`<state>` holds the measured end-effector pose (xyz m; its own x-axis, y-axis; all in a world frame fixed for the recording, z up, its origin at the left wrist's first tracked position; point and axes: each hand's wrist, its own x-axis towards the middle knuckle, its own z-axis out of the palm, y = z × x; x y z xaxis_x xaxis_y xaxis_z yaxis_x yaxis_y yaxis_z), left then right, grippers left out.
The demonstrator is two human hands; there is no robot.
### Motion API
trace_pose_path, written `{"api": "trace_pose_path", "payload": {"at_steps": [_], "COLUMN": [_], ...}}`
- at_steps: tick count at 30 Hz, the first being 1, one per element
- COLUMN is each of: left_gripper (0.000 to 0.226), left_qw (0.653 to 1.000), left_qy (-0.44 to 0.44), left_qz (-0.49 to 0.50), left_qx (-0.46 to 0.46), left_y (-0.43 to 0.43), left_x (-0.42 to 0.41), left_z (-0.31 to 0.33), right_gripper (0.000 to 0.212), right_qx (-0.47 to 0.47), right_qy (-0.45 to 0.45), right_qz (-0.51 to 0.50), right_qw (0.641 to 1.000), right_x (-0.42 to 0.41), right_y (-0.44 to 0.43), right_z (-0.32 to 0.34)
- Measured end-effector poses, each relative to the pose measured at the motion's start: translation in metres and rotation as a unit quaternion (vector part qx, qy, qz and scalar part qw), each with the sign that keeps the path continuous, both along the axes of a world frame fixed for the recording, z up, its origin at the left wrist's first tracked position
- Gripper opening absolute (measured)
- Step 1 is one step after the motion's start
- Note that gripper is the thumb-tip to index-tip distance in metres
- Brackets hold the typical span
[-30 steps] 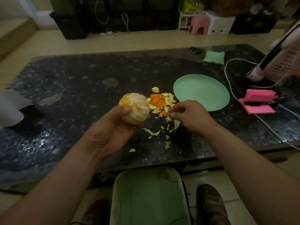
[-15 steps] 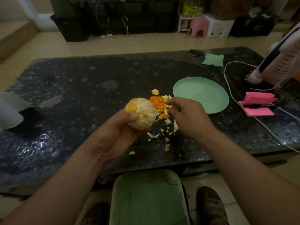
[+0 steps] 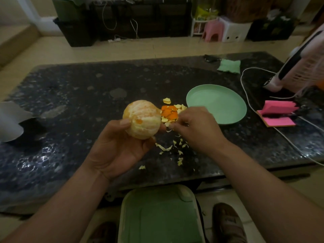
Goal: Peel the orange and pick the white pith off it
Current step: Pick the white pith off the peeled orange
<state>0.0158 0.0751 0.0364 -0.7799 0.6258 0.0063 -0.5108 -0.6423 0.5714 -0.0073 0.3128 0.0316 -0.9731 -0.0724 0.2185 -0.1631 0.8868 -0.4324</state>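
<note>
Orange [image 3: 142,119] in left hand [image 3: 117,151], right hand [image 3: 196,127] just beside, above peel scraps [image 3: 169,112]

Dim rm, beige floor [image 3: 122,50], dark cabinet [image 3: 154,18] at back, pink stool [image 3: 213,30]

peel scraps [image 3: 171,113] left of plate [image 3: 228,118], on table [image 3: 78,95]

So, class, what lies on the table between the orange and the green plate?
A heap of peel scraps, partly hidden by the right hand; the head view shows it.
</note>
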Motion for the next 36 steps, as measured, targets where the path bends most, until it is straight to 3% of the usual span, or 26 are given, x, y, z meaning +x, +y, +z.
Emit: {"api": "trace_pose_path", "payload": {"at_steps": [1,4,6,8,10,12,14,15,18,20,22,27,31,36], "left_gripper": [0.070,0.073,0.077,0.082,0.084,0.085,0.086,0.087,0.088,0.089,0.084,0.079,0.098,0.083], "left_qw": [1.000,0.998,0.998,0.999,1.000,1.000,1.000,1.000,1.000,1.000,0.999,0.995,0.993,0.984], "left_qy": [0.002,0.000,0.002,0.002,0.000,0.000,-0.003,-0.005,-0.009,-0.016,-0.023,0.000,0.048,0.086], "left_qz": [-0.008,-0.026,-0.027,-0.018,-0.011,-0.007,0.006,0.012,0.018,0.023,0.034,0.060,0.048,0.036], "left_qx": [0.015,0.049,0.052,0.037,0.026,0.025,0.020,0.016,0.004,-0.010,-0.029,-0.079,-0.097,-0.151], "left_y": [-0.001,-0.004,-0.003,-0.002,-0.002,-0.001,-0.002,-0.003,0.000,0.002,0.006,0.013,0.013,0.009], "left_x": [0.000,-0.002,-0.002,-0.002,-0.002,-0.002,-0.002,-0.003,-0.002,-0.001,0.001,0.002,0.005,0.005], "left_z": [0.000,-0.002,-0.002,-0.004,-0.004,-0.004,-0.003,-0.002,0.000,0.001,0.002,0.006,0.008,0.012], "right_gripper": [0.009,0.014,0.015,0.035,0.049,0.045,0.036,0.029,0.009,0.024,0.031,0.014,0.011,0.009], "right_qx": [0.013,-0.051,-0.019,-0.031,-0.192,-0.365,-0.468,-0.487,-0.451,-0.347,-0.299,-0.395,-0.413,-0.396], "right_qy": [0.003,-0.025,-0.007,-0.032,-0.124,-0.188,-0.221,-0.225,-0.200,-0.152,-0.101,-0.070,-0.064,-0.067], "right_qz": [0.012,-0.015,-0.019,-0.014,-0.022,-0.032,-0.031,-0.028,-0.038,-0.054,-0.048,0.044,0.095,0.082], "right_qw": [1.000,0.998,1.000,0.999,0.973,0.911,0.855,0.844,0.869,0.924,0.948,0.915,0.904,0.912], "right_x": [0.000,0.002,0.003,0.001,0.001,-0.001,-0.002,-0.001,0.002,0.005,0.011,0.034,0.047,0.045], "right_y": [-0.001,-0.002,-0.002,-0.001,0.000,0.001,0.003,0.003,0.006,0.006,0.001,-0.013,-0.018,-0.017], "right_z": [0.000,0.006,0.009,0.010,0.015,0.018,0.019,0.021,0.018,0.021,0.028,0.051,0.056,0.053]}}
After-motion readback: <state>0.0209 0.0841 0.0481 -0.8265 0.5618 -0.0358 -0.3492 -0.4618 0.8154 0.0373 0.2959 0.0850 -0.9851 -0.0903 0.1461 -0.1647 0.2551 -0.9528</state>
